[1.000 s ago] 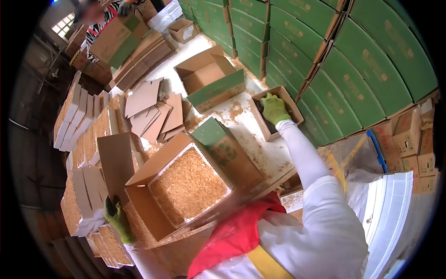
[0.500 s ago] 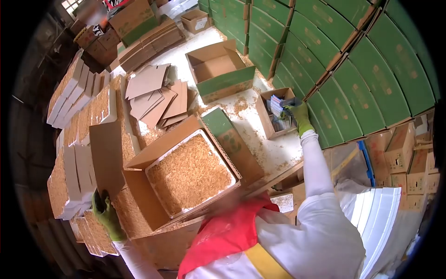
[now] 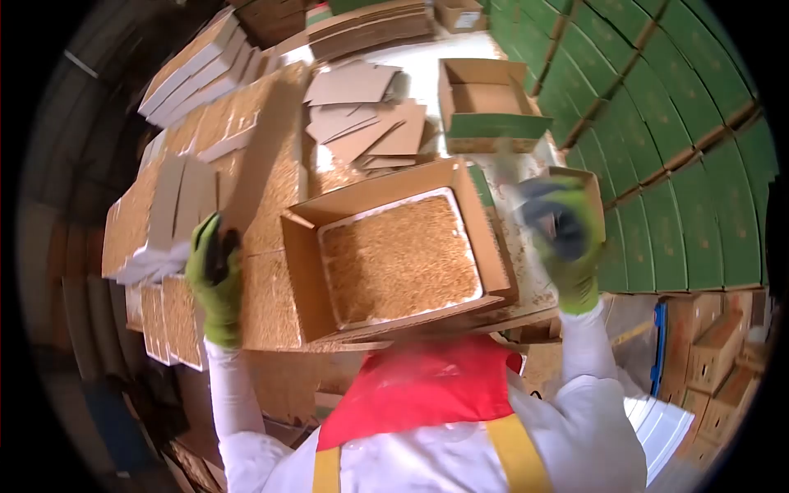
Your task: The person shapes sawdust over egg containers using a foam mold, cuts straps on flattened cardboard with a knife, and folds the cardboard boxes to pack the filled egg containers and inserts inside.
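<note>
My left hand point(image 3: 215, 275), in a green glove with dark fingers, is closed on the lower end of a brown cardboard sheet point(image 3: 265, 156), tilted upward beside the open box. My right hand point(image 3: 563, 230), gloved alike, is smeared by motion. It hovers over the table in front of a small cardboard box point(image 3: 585, 185) and partly hides it. A faint blurred shape shows above its fingers; I cannot make out what it is. Between my hands stands an open cardboard box point(image 3: 308, 283) holding a white tray point(image 3: 472, 261) filled with tan, crumbly material point(image 3: 394, 255).
Loose cardboard pieces point(image 3: 382, 127) lie behind the box. A green open carton point(image 3: 500, 127) stands at the back right. Green cartons point(image 3: 657, 107) are stacked along the right side. Filled white trays point(image 3: 193, 62) are piled on the left.
My right hand has left the small box and moved back toward me. My left hand has risen with the cardboard sheet, which now leans differently. The view has turned and shifted.
</note>
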A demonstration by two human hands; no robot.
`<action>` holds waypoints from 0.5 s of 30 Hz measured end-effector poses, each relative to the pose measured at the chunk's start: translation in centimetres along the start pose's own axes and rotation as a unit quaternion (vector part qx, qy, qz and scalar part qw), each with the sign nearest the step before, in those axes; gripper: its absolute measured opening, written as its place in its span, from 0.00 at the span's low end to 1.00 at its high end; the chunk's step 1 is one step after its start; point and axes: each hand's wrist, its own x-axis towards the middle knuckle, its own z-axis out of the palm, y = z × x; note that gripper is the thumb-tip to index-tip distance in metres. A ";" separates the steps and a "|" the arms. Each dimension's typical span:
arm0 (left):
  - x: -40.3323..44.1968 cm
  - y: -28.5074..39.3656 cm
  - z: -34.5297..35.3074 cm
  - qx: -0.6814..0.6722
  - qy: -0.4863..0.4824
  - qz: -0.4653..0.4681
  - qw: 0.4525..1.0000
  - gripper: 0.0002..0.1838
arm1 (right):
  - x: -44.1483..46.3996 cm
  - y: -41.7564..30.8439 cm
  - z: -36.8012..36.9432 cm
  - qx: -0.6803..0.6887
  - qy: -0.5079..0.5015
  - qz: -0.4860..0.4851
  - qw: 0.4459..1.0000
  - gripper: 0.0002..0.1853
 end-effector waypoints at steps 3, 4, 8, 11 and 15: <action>1.7 6.8 0.2 0.162 -0.079 0.194 0.964 0.26 | 0.6 -3.0 2.7 -0.131 -0.280 -0.113 0.944 0.21; 1.6 7.8 0.6 0.221 -0.086 0.293 0.926 0.25 | 1.0 -3.6 1.9 -0.095 -0.259 -0.058 0.959 0.21; -1.2 11.0 2.5 0.155 -0.371 0.271 0.874 0.05 | 1.2 -3.0 -1.3 0.059 -0.013 0.093 0.994 0.11; -2.0 9.6 4.5 0.131 -0.437 0.354 0.817 0.05 | 2.8 -6.5 -0.4 0.039 -0.060 0.035 0.997 0.12; -3.9 7.9 6.0 0.004 -0.465 0.380 0.799 0.06 | 4.1 -7.8 5.5 -0.167 -0.350 -0.122 0.914 0.22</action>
